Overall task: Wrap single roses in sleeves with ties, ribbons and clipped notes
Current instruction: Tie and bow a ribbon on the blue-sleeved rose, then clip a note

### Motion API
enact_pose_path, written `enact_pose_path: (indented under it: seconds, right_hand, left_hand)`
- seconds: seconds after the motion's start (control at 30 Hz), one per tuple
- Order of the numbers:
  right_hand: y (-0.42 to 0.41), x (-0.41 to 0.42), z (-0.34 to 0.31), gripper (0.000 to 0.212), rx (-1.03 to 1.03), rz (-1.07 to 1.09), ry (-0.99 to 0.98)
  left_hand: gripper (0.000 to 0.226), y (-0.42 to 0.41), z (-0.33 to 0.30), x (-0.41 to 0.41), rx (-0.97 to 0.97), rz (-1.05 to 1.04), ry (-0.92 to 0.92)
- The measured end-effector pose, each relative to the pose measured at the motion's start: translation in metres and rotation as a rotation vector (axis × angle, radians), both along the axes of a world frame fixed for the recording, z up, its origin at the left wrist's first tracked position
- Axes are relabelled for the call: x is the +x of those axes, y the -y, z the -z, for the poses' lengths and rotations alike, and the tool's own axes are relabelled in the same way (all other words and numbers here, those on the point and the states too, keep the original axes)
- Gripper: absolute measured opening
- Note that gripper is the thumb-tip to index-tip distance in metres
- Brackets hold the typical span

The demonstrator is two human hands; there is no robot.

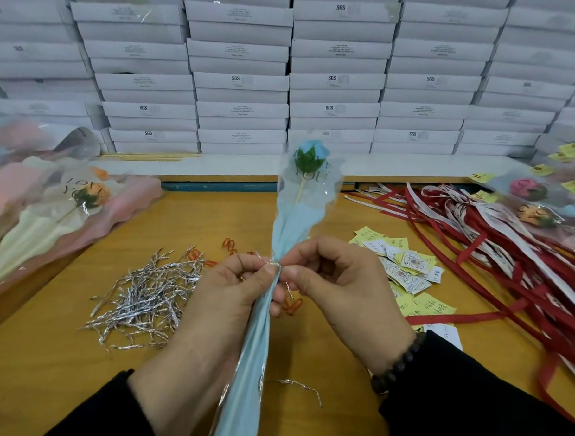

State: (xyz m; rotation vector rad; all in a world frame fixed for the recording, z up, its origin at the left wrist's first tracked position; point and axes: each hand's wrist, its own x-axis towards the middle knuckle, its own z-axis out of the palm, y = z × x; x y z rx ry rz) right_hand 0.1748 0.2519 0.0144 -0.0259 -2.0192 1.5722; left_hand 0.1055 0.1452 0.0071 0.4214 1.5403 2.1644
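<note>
The tying step is in hand: a blue rose point(310, 153) stands in its pale-blue sleeve point(281, 231), held above the wooden table point(39, 367), with the sleeve gathered at the neck. The left hand point(214, 306) grips the gathered sleeve while its fingertips pinch one end of a silver twist tie point(272, 264); the right hand point(335, 281) pinches the other end. The tie seems wrapped round but not yet twisted tight. Next, probably twisting the ends together, then a red ribbon point(478, 242) and yellow note point(367, 234)
</note>
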Motion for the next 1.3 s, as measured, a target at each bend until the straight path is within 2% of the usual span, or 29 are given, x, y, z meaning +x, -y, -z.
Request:
enact_pose_path:
  seconds: [0.3,0.57,0.63,0.7,0.73,0.93,1.1,1.23,1.3]
  right_hand:
    - [0.003,-0.001,0.0,0.027,0.133,0.156,0.03]
    - [0.005,0.0,0.0,0.022,0.169,0.165,0.01]
    - [0.005,0.0,0.001,0.02,0.205,0.182,0.025]
    - [0.005,0.0,0.002,0.019,0.215,0.179,0.053]
    - [0.005,0.0,0.001,0.02,0.187,0.162,0.06]
    - [0.005,-0.002,0.003,0.024,-0.037,0.135,0.112]
    - [0.0,-0.005,0.008,0.013,-0.377,0.01,0.209]
    - [-0.005,-0.006,0.011,0.011,-0.504,-0.114,0.255]
    - [-0.007,-0.006,0.011,0.013,-0.504,-0.143,0.246]
  left_hand:
    - [0.006,-0.003,0.004,0.007,0.005,0.048,-0.017]
    - [0.04,-0.002,0.003,0.011,-0.002,0.082,-0.002]
    - [0.034,-0.003,0.002,0.011,0.003,0.073,0.014]
    - [0.017,-0.003,0.002,0.009,0.007,0.047,0.031]
    - [0.012,-0.003,0.002,0.009,0.005,0.033,0.036]
    - [0.016,-0.002,0.003,0.004,-0.001,-0.006,0.043]
    - [0.017,-0.001,0.002,0.003,0.001,0.004,0.055]
    - [0.018,0.001,0.002,0.002,0.003,0.045,0.068]
    - [0.018,0.001,0.002,0.001,0.002,0.067,0.073]
